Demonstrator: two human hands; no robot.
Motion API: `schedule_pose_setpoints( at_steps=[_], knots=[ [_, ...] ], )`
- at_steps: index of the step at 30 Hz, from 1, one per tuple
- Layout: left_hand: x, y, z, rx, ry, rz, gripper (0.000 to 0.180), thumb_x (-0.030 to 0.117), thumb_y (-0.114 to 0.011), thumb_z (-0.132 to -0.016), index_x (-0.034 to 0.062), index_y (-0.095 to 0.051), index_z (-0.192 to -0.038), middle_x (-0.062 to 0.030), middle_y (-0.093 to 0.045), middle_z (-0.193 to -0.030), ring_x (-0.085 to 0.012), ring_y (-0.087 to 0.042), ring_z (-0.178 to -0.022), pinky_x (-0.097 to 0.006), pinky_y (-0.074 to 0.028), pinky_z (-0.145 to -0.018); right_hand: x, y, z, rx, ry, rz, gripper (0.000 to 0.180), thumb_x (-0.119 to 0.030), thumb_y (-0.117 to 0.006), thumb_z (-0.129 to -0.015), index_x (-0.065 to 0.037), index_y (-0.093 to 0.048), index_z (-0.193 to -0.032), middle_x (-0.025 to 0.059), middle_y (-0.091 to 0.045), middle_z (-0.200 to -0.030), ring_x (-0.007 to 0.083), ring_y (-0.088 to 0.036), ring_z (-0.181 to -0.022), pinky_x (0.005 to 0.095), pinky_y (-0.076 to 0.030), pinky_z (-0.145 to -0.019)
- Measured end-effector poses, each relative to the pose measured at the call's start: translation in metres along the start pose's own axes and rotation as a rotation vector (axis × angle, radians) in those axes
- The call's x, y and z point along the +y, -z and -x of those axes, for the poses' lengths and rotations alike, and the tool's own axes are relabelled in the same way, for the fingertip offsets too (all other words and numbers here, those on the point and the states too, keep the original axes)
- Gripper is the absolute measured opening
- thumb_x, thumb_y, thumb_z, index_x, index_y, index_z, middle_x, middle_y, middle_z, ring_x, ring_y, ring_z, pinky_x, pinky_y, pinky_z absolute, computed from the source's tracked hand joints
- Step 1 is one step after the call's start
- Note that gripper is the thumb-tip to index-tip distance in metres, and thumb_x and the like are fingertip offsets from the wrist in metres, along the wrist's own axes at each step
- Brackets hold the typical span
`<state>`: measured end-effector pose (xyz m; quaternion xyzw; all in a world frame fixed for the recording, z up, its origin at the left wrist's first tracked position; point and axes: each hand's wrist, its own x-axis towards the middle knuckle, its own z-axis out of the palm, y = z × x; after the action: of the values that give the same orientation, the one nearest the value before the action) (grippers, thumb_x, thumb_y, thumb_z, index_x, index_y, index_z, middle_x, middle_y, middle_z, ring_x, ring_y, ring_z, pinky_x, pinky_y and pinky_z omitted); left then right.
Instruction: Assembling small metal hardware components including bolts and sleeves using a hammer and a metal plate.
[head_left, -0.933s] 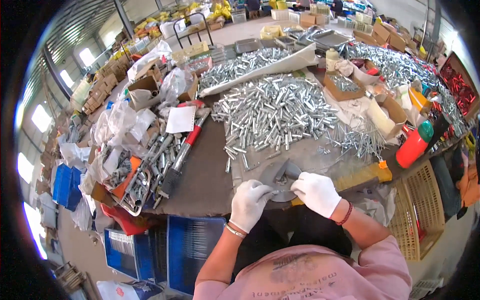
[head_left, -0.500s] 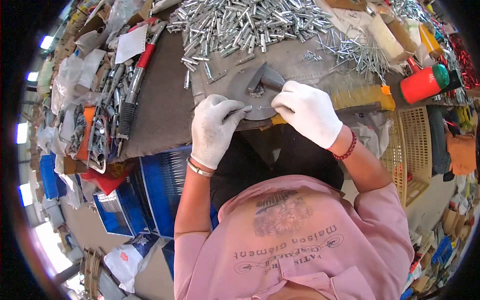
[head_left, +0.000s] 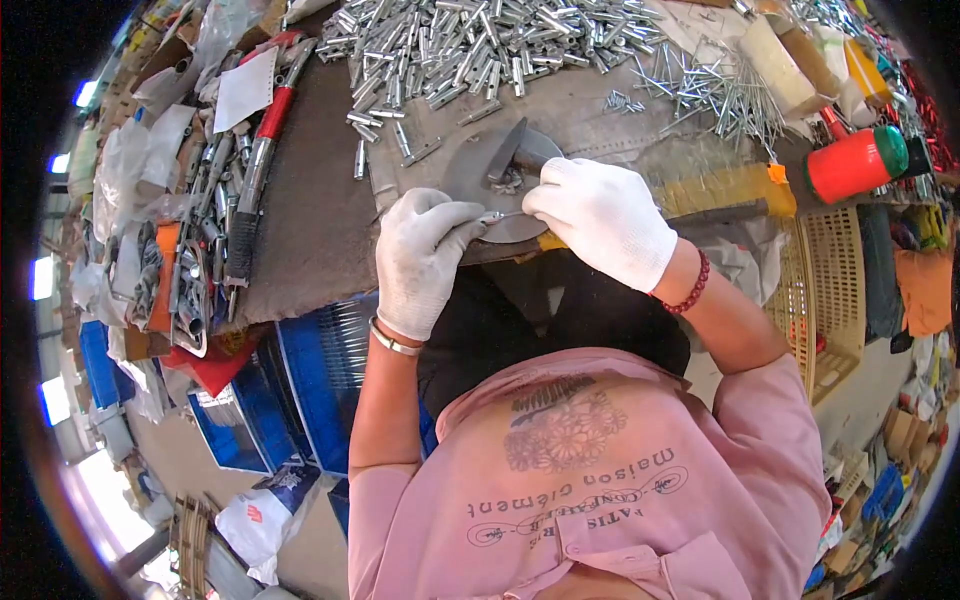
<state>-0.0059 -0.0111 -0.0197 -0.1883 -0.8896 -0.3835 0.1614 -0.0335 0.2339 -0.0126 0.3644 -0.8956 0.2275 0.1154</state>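
Observation:
My left hand (head_left: 420,265), in a white glove, pinches a small shiny metal sleeve (head_left: 489,217) between thumb and fingers. Facing it, my right hand (head_left: 612,218), also gloved, grips a thin metal pin (head_left: 513,213) whose tip points at the sleeve's end; whether it has gone inside is too small to tell. Both hands are over the near edge of a round grey plate (head_left: 465,172). A hammer (head_left: 508,150) lies on this plate beside some small metal bits (head_left: 508,185), its handle partly hidden behind my right hand.
A large heap of metal sleeves (head_left: 480,50) covers the far bench, with loose pins (head_left: 728,100) to its right. Tools (head_left: 255,165) crowd the left side. A red and green container (head_left: 845,165) stands at right, above a cream plastic basket (head_left: 835,290). Blue bins (head_left: 320,350) sit below.
My right hand has moved left toward my left hand, so less of the pin shows between them. The whole view has shifted slightly.

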Motion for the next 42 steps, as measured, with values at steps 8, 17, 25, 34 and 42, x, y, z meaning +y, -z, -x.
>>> schedule_pose_setpoints(
  at_steps=[8,17,25,34,42],
  knots=[
    [0.005,-0.005,0.005,0.004,0.021,0.014,0.014,0.003,-0.084,-0.079,0.0073,-0.080,-0.092,-0.0116,-0.068,-0.088,-0.0326,-0.067,-0.086,-0.042,-0.053,-0.076,-0.001,-0.002,-0.002,0.016,0.072,0.033,0.012,-0.008,-0.064,-0.086,-0.015,-0.071,-0.093,0.0061,-0.057,-0.091,0.0277,-0.067,-0.087,0.0412,-0.057,-0.073],
    [0.010,-0.005,0.006,0.043,-0.007,-0.039,0.017,0.006,-0.086,-0.078,0.0093,-0.078,-0.093,-0.0101,-0.067,-0.088,-0.0325,-0.066,-0.086,-0.042,-0.052,-0.075,0.104,0.033,0.004,0.163,-0.333,0.344,0.006,-0.017,-0.073,-0.091,-0.018,-0.078,-0.095,0.0043,-0.070,-0.093,0.0268,-0.072,-0.084,0.0372,-0.059,-0.074],
    [0.012,-0.007,0.008,0.054,-0.016,-0.055,0.015,0.008,-0.085,-0.079,0.0104,-0.078,-0.093,-0.0100,-0.067,-0.088,-0.0327,-0.066,-0.086,-0.042,-0.052,-0.075,0.131,0.014,-0.022,-0.044,-0.173,0.495,0.004,-0.016,-0.069,-0.091,-0.016,-0.073,-0.089,0.0033,-0.062,-0.092,0.0249,-0.069,-0.091,0.0398,-0.059,-0.076],
    [-0.001,-0.010,0.010,0.065,-0.080,-0.112,0.018,0.003,-0.080,-0.080,0.0110,-0.075,-0.096,-0.0096,-0.065,-0.091,-0.0334,-0.066,-0.087,-0.043,-0.053,-0.076,0.050,0.027,-0.029,0.102,0.001,-0.051,0.016,-0.004,-0.071,-0.089,-0.010,-0.074,-0.103,0.0107,-0.072,-0.096,0.0311,-0.073,-0.088,0.0377,-0.060,-0.078],
    [0.001,-0.015,0.011,0.096,-0.084,-0.124,0.016,0.007,-0.080,-0.080,0.0126,-0.073,-0.092,-0.0082,-0.063,-0.089,-0.0337,-0.066,-0.088,-0.045,-0.054,-0.076,-0.013,-0.012,-0.041,0.065,0.093,-0.291,0.041,-0.002,-0.067,-0.091,-0.012,-0.071,-0.131,0.0084,-0.072,-0.093,0.0272,-0.071,-0.083,0.0366,-0.058,-0.077]
  ],
)
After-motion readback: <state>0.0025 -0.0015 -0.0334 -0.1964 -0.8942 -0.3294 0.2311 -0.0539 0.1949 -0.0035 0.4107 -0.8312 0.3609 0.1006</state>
